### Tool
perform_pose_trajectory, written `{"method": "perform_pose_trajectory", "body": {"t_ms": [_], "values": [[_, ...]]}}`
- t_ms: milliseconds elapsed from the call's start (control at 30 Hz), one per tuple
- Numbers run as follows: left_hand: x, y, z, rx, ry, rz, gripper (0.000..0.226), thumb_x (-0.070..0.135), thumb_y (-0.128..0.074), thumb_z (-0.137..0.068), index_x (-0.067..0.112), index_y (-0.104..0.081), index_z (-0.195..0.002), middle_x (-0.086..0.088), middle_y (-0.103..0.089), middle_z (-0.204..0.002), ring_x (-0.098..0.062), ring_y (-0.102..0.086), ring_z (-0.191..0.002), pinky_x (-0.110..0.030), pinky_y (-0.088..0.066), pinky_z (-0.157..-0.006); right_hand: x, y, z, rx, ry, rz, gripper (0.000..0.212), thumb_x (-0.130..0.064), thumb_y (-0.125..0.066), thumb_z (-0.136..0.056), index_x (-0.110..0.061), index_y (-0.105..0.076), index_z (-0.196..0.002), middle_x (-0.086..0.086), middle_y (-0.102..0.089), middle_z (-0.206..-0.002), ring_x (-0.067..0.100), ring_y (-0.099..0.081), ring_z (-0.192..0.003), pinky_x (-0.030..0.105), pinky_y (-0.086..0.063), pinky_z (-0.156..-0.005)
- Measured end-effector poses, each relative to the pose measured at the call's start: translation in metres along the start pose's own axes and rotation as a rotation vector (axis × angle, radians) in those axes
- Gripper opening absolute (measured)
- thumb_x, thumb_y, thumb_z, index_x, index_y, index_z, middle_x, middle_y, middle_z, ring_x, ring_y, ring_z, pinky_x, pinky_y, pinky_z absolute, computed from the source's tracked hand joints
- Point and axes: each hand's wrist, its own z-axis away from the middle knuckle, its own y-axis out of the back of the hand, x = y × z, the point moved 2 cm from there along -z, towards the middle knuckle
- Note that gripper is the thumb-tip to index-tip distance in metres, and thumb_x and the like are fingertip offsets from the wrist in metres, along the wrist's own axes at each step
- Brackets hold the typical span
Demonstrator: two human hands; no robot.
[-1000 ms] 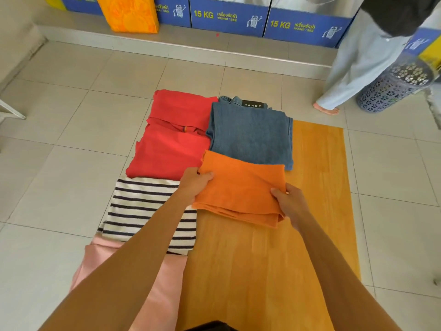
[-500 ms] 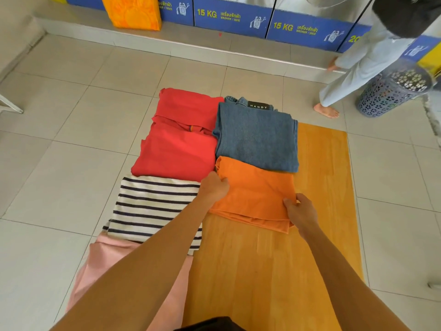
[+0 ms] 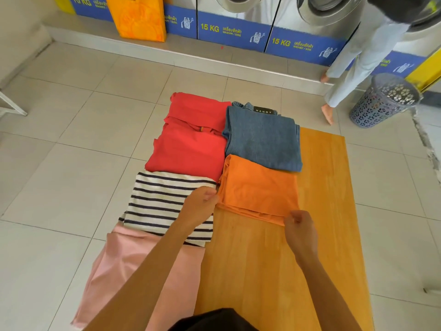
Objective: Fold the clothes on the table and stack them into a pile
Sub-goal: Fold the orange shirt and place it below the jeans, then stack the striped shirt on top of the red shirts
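Note:
A folded orange garment (image 3: 259, 187) lies flat on the wooden table (image 3: 262, 263), just in front of folded blue denim (image 3: 262, 137). To their left lie a folded red garment (image 3: 191, 144), a navy-and-white striped top (image 3: 162, 199) and a pink garment (image 3: 133, 271) nearest me. My left hand (image 3: 200, 206) rests over the striped top, its loose fingers touching the orange garment's left edge. At the orange garment's front right corner my right hand (image 3: 299, 228) is curled, with no cloth visibly held.
Bare wood shows on the table's right half and front. Washing machines (image 3: 238, 22) line the far wall. An orange bag (image 3: 138, 17) stands on the step. A person in pale trousers (image 3: 353, 63) stands at back right beside a grey laundry basket (image 3: 384, 101).
The orange garment was lowered from my hands onto the table in front of the denim. Both hands loosened and drew back to its edges. The view tilted up a little.

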Motion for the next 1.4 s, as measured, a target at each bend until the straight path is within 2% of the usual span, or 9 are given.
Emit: {"method": "perform_pose_trajectory", "body": {"t_ms": [67, 200, 433, 600, 733, 867, 1167, 1333, 1400], "values": [[-0.011, 0.006, 0.012, 0.020, 0.008, 0.030, 0.030, 0.034, -0.055, -0.095, 0.025, -0.062, -0.123, 0.008, -0.064, -0.116, -0.010, -0.060, -0.108, -0.031, -0.049, -0.095, -0.010, -0.007, 0.017, -0.042, 0.063, -0.023, 0.029, -0.022, -0.060, -0.094, -0.014, -0.062, -0.122, 0.007, -0.066, -0.118, 0.027, -0.062, -0.105, 0.043, -0.053, -0.088], [-0.025, 0.011, 0.030, 0.053, 0.021, 0.059, 0.028, 0.033, -0.056, -0.093, 0.027, -0.063, -0.119, 0.009, -0.065, -0.112, -0.010, -0.062, -0.107, -0.040, -0.052, -0.098, -0.031, -0.021, 0.048, -0.157, 0.160, -0.122, 0.021, -0.022, -0.062, -0.096, -0.020, -0.063, -0.117, -0.007, -0.065, -0.112, 0.017, -0.062, -0.103, 0.039, -0.054, -0.087], [-0.020, 0.012, 0.073, 0.093, 0.009, 0.129, 0.014, 0.031, -0.054, -0.094, 0.028, -0.065, -0.103, 0.006, -0.070, -0.106, -0.011, -0.068, -0.097, -0.036, -0.056, -0.089, -0.058, -0.030, 0.082, -0.271, 0.303, -0.174, 0.016, -0.020, -0.059, -0.097, -0.022, -0.065, -0.111, -0.009, -0.065, -0.109, 0.014, -0.061, -0.101, 0.036, -0.053, -0.078], [-0.024, 0.021, 0.101, 0.126, 0.028, 0.150, 0.016, 0.029, -0.056, -0.094, 0.023, -0.066, -0.105, 0.004, -0.069, -0.107, -0.012, -0.068, -0.096, -0.038, -0.055, -0.089, -0.068, -0.039, 0.111, -0.351, 0.331, -0.211, 0.012, -0.019, -0.058, -0.096, -0.019, -0.067, -0.105, -0.009, -0.065, -0.103, 0.010, -0.058, -0.093, 0.026, -0.047, -0.070], [-0.030, 0.033, 0.111, 0.143, 0.041, 0.163, 0.018, 0.028, -0.058, -0.092, 0.023, -0.067, -0.107, 0.003, -0.070, -0.107, -0.012, -0.069, -0.095, -0.040, -0.056, -0.091, -0.071, -0.045, 0.131, -0.416, 0.322, -0.214, 0.008, -0.023, -0.059, -0.096, -0.024, -0.067, -0.099, -0.011, -0.065, -0.107, 0.003, -0.059, -0.094, 0.027, -0.050, -0.079], [-0.028, 0.046, 0.114, 0.148, 0.038, 0.200, 0.018, 0.028, -0.059, -0.093, 0.024, -0.067, -0.108, 0.003, -0.070, -0.108, -0.012, -0.069, -0.097, -0.037, -0.056, -0.090, -0.078, -0.047, 0.140, -0.433, 0.342, -0.195, 0.011, -0.024, -0.057, -0.098, -0.022, -0.068, -0.100, -0.012, -0.064, -0.105, 0.000, -0.057, -0.093, 0.017, -0.044, -0.072], [-0.027, 0.087, 0.095, 0.105, -0.009, 0.205, 0.014, 0.029, -0.058, -0.092, 0.026, -0.067, -0.103, 0.005, -0.071, -0.105, -0.011, -0.070, -0.095, -0.039, -0.057, -0.091, -0.120, -0.076, 0.145, -0.354, 0.340, -0.286, 0.015, -0.021, -0.056, -0.097, -0.027, -0.064, -0.108, -0.010, -0.066, -0.103, 0.011, -0.063, -0.101, 0.033, -0.055, -0.087], [-0.033, 0.125, 0.077, 0.055, -0.009, 0.183, 0.014, 0.025, -0.059, -0.092, 0.025, -0.067, -0.103, 0.005, -0.070, -0.107, -0.010, -0.069, -0.095, -0.036, -0.057, -0.091, -0.147, -0.098, 0.147, -0.290, 0.266, -0.340, 0.018, -0.026, -0.054, -0.094, -0.031, -0.058, -0.112, -0.007, -0.065, -0.096, 0.019, -0.069, -0.092, 0.045, -0.061, -0.081], [-0.036, 0.141, 0.069, 0.030, -0.014, 0.173, 0.014, 0.025, -0.057, -0.092, 0.026, -0.067, -0.102, 0.006, -0.070, -0.107, -0.010, -0.070, -0.095, -0.037, -0.057, -0.091, -0.154, -0.108, 0.147, -0.247, 0.251, -0.349, 0.018, -0.023, -0.055, -0.094, -0.029, -0.057, -0.112, 0.002, -0.068, -0.093, 0.025, -0.070, -0.088, 0.050, -0.061, -0.079]]}}
